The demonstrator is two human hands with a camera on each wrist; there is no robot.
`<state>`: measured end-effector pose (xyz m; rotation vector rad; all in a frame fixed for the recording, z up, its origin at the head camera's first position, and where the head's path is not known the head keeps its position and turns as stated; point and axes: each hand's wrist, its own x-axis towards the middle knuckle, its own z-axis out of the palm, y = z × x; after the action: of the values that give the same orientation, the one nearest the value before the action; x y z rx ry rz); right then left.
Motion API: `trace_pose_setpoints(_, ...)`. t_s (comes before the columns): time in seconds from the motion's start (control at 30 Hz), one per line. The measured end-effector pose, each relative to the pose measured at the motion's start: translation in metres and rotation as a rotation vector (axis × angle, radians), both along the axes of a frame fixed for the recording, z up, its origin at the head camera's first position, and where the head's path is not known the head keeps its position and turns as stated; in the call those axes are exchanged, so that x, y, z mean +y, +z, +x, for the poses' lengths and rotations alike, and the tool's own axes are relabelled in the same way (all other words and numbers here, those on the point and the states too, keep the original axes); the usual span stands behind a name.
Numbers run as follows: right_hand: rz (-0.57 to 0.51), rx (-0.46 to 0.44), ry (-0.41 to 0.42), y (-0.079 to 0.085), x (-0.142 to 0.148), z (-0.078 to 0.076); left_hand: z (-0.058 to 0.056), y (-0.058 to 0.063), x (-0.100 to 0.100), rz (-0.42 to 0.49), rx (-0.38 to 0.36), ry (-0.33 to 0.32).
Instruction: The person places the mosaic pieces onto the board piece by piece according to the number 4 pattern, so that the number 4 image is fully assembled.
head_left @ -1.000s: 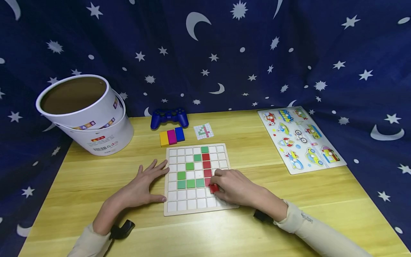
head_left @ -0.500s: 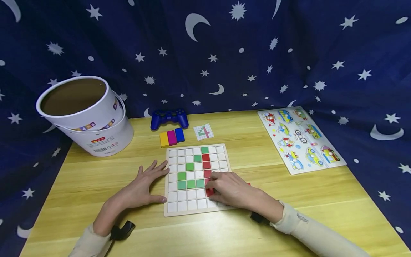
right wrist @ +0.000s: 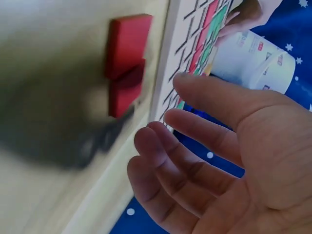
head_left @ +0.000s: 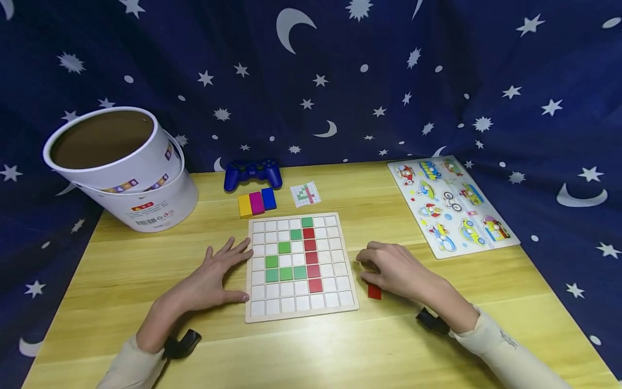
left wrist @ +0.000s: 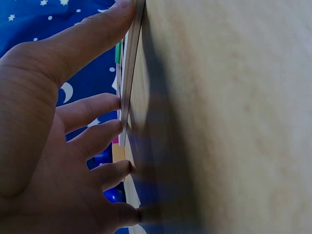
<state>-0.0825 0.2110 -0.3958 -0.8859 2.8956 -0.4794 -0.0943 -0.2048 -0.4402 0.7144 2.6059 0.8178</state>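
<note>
A wooden grid board [head_left: 272, 307] with white squares lies mid-table in the head view. Several green tiles [head_left: 285, 274] form a slanted line and a row in it, and several red tiles [head_left: 311, 258] stand in one column. My left hand [head_left: 210, 282] has its fingers spread, thumb and fingertips touching the board's left edge. Right of the board, my right hand [head_left: 396, 270] hovers with loosely bent fingers and holds nothing. A red tile [head_left: 374, 292] shows beside its thumb; the right wrist view has two loose red tiles, one upper [right wrist: 130, 44] and one lower [right wrist: 126, 92], on the table.
Behind the board lie yellow, magenta and blue blocks [head_left: 256, 203], a small pattern card [head_left: 305, 194] and a blue game controller [head_left: 252, 174]. A white bucket [head_left: 160, 208] stands at the left. A vehicle picture puzzle board [head_left: 413, 194] lies at the back right.
The right hand has set a red tile at the bottom of the red column, let go, and moved right, off the board to the loose red tiles. The left hand stays at the board's edge.
</note>
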Motion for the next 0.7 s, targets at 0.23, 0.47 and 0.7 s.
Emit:
trace_pose_setpoints(0.23,0.04,-0.011,-0.025,-0.005,0.009,0.005,0.0,-0.001,0.0,0.016,0.008,-0.004)
trace_pose_setpoints(0.47,0.028,-0.014,-0.055,-0.01,0.015,0.0,0.0,-0.001,-0.001,0.016,0.024,-0.005)
trace_pose_setpoints(0.7,0.023,-0.01,-0.06,-0.012,0.019,0.001,-0.001,0.0,0.0,-0.001,0.005,-0.007)
